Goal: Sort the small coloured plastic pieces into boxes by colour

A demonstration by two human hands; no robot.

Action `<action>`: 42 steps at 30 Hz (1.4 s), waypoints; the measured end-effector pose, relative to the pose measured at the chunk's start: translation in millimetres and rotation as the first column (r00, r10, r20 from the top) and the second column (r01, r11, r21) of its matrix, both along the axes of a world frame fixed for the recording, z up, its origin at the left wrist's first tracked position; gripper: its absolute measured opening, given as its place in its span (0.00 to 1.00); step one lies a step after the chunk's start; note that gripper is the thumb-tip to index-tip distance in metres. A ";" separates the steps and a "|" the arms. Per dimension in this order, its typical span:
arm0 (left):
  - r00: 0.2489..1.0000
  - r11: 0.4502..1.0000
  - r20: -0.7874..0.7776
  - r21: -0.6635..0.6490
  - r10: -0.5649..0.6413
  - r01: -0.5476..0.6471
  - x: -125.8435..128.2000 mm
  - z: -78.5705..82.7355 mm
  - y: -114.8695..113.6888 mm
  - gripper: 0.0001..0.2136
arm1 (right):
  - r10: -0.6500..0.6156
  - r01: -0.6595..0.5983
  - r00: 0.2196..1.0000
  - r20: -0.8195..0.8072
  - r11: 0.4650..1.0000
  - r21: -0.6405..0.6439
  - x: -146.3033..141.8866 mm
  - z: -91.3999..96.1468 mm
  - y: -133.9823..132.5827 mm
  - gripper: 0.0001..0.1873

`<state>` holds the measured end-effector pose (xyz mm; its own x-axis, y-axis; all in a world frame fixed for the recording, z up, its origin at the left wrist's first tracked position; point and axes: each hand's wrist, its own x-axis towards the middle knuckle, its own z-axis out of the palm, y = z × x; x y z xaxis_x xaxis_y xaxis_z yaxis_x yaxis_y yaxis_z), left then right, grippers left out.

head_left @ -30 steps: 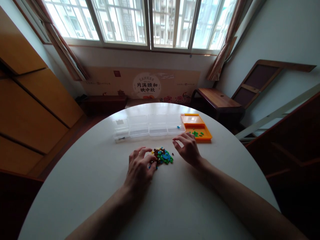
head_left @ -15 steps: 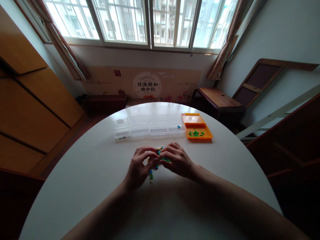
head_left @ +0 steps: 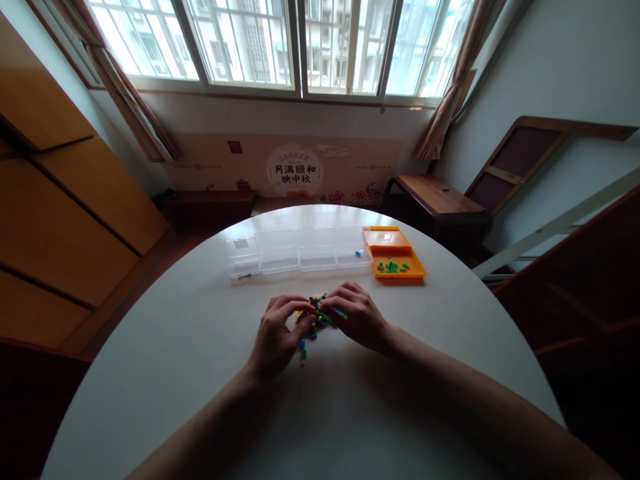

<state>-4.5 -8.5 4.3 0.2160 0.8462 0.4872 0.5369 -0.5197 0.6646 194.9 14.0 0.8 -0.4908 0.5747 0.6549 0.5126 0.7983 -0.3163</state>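
Observation:
A small pile of tiny building bricks in green, blue, yellow and brown lies on the white table, partly hidden by my fingers. At its left side is my left hand, thumb and index finger brought together at the bricks; what is between the tips is too small to make out. My right hand reaches over the pile from the right, fingers curled down onto it, and its fingertips almost meet the left ones. A few blue and green bricks trail off toward me beside the left thumb.
Beyond the hands stands a row of clear plastic compartments, with a blue brick in the rightmost one. Adjoining it is an orange tray holding several green bricks. The round white table curves away on both sides.
My right hand has shifted slightly, with its fingers lifted and more curled, so more of the pile shows between the hands. The left hand stays nearly in place.

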 end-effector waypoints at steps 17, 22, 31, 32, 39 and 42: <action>0.990 0.993 -0.083 0.029 0.114 -0.112 -1.9 -0.7 -4.8 0.07 | -0.381 0.364 0.915 -0.134 0.921 -0.136 -2.7 16.9 94.2 0.06; 0.986 0.991 -0.099 0.020 0.134 -0.132 -2.3 0.4 -4.4 0.06 | -0.401 0.375 0.902 -0.158 0.912 -0.168 -4.5 16.1 92.4 0.07; 0.939 0.969 -0.239 0.045 0.245 -0.242 2.0 1.4 -10.2 0.13 | -0.283 0.260 0.950 -0.132 0.951 -0.170 4.0 3.9 39.8 0.05; 0.933 0.969 -0.263 0.043 0.244 -0.242 2.5 1.5 -11.1 0.12 | -0.265 0.243 0.957 -0.119 0.954 -0.175 3.8 2.2 34.0 0.05; 0.902 0.968 -0.354 0.042 0.247 -0.248 2.8 1.0 -11.6 0.09 | -0.243 0.219 0.965 -0.101 0.954 -0.203 2.9 -4.3 13.9 0.05; 0.891 0.967 -0.378 0.055 0.250 -0.247 2.3 -0.5 -11.3 0.07 | -0.247 0.224 0.964 -0.095 0.953 -0.204 4.3 -5.6 11.6 0.05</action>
